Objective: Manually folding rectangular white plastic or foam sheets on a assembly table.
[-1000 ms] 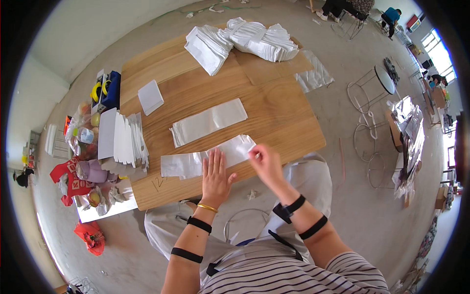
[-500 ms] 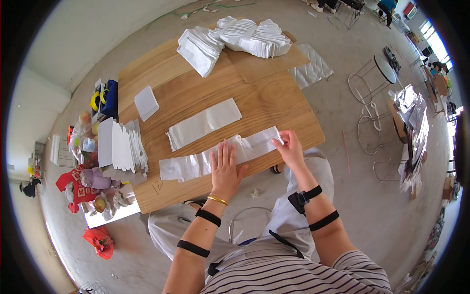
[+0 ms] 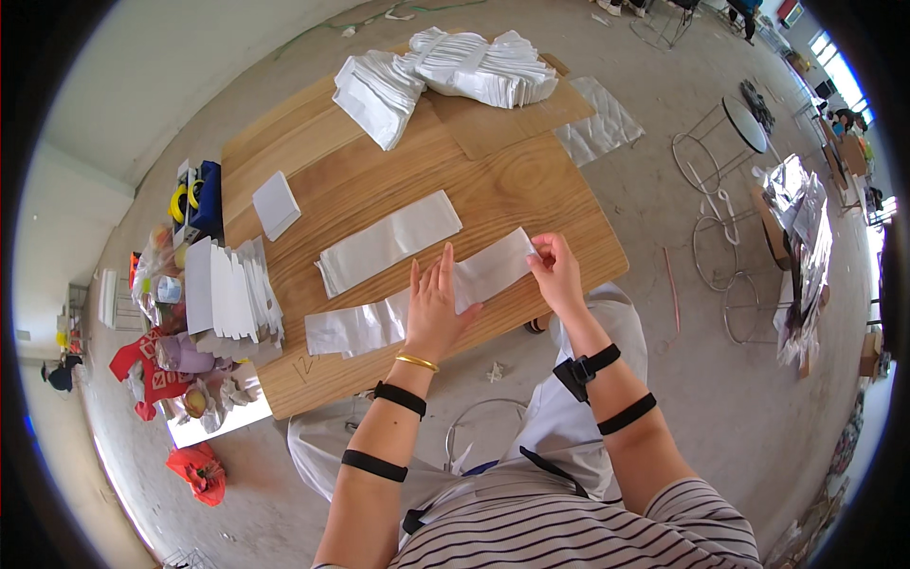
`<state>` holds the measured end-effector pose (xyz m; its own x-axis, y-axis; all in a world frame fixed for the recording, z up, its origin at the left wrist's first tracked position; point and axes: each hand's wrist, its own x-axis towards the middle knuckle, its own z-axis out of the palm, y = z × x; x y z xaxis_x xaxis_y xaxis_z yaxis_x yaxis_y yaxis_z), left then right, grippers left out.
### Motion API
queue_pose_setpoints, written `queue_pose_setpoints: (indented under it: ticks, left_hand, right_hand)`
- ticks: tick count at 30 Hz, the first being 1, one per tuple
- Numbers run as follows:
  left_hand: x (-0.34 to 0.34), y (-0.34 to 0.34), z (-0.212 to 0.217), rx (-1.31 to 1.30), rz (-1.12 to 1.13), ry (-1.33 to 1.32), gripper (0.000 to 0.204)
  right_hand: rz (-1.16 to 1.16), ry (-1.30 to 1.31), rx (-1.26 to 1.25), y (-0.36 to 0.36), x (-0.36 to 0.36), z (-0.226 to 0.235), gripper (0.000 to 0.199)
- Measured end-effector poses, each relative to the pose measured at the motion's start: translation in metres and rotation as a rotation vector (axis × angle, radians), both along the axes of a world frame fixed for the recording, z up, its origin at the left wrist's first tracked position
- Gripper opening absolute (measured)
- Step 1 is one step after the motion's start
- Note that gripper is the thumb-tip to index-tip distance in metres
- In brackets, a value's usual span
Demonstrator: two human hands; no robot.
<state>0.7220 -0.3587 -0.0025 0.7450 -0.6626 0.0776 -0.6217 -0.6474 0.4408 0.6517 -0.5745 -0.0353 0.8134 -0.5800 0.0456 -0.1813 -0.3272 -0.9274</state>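
A long, flat, shiny white sleeve (image 3: 360,327), seemingly thin plastic or paper, lies along the near edge of the wooden table. Over its middle is my left hand (image 3: 434,311), fingers stretched upward and thumb out to the side. Whether its palm presses on the sleeve I cannot tell. My right hand (image 3: 557,270) pinches the sleeve's right end, which is lifted slightly, between thumb and fingers. Just beyond lies a short stack of similar white sleeves (image 3: 391,242), parallel to the first. Part of the near sleeve is hidden under my left hand.
Large bundles of white sleeves (image 3: 483,71) sit on cardboard (image 3: 512,128) at the table's far side. White cards (image 3: 276,206) and a row of folded white pieces (image 3: 230,289) are at the left, by a blue tape holder (image 3: 206,194). A round stool (image 3: 744,124) stands at right.
My left hand has tilted up, its fingers rising off the sleeve. My right hand has shifted slightly up and left with the sleeve's end, which now angles up more.
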Motion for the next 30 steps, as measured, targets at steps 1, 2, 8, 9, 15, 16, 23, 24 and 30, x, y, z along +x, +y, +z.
queue_pose_setpoints:
  ticks: [1, 2, 8, 9, 15, 16, 23, 24, 30]
  left_hand:
    - [0.001, 0.001, -0.001, -0.022, -0.001, 0.002, 0.113]
    - [0.0, 0.002, -0.001, -0.022, -0.002, 0.003, 0.113]
    - [-0.014, 0.023, 0.004, -0.09, 0.082, -0.079, 0.103]
    - [-0.015, 0.031, 0.007, -0.083, 0.107, -0.094, 0.096]
    - [-0.032, 0.093, 0.003, -0.062, 0.213, -0.091, 0.077]
    - [-0.034, 0.099, 0.002, -0.022, 0.221, -0.071, 0.077]
    - [-0.049, 0.128, -0.012, 0.336, 0.241, -0.074, 0.07]
    - [-0.051, 0.128, -0.015, 0.333, 0.245, -0.072, 0.07]
    - [-0.059, 0.121, -0.02, 0.303, 0.327, -0.058, 0.07]
  right_hand:
    - [0.0, 0.0, 0.001, 0.0, 0.0, -0.001, 0.028]
    - [0.001, -0.006, -0.016, -0.001, -0.001, -0.001, 0.028]
    - [-0.022, 0.037, -0.247, -0.003, -0.004, 0.007, 0.03]
    - [-0.039, 0.0, -0.476, -0.003, -0.004, 0.009, 0.03]
    - [0.511, -0.044, -0.548, 0.055, -0.004, 0.046, 0.037]
    - [0.517, -0.047, -0.546, 0.068, -0.006, 0.044, 0.037]
    - [0.746, 0.072, -0.869, 0.116, -0.014, 0.02, 0.08]
    - [0.726, 0.117, -0.87, 0.116, -0.015, 0.017, 0.082]
    - [0.693, 0.148, -0.881, 0.117, -0.018, 0.009, 0.082]
